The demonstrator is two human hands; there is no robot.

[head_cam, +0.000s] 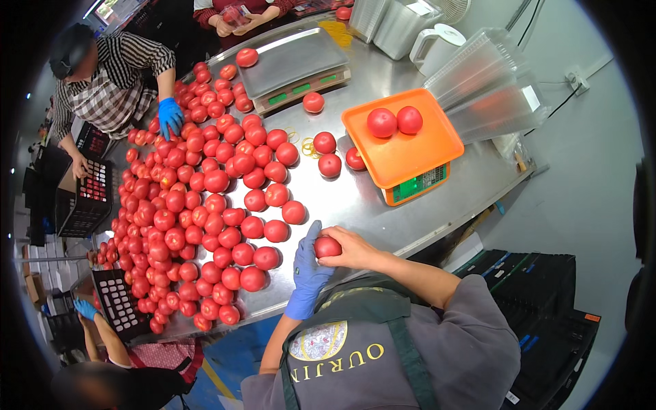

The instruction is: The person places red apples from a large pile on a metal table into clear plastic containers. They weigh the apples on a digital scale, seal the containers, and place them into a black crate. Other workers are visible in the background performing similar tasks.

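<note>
A red tomato is held between my two hands over the near edge of the steel table. My left hand, in a blue-purple glove, lies along the tomato's left side with its fingers extended. Bare fingers of my right hand curl around the right side of the same fruit. Ahead and to the right, an orange tray sits on a digital scale and carries two tomatoes. To the left, many loose tomatoes cover the steel table.
Farther back stands a larger platform scale. Clear plastic containers and a white jug line the wall. Co-workers' gloved hands are at the left. Black crates stand at my right. Rubber bands lie beside tomatoes.
</note>
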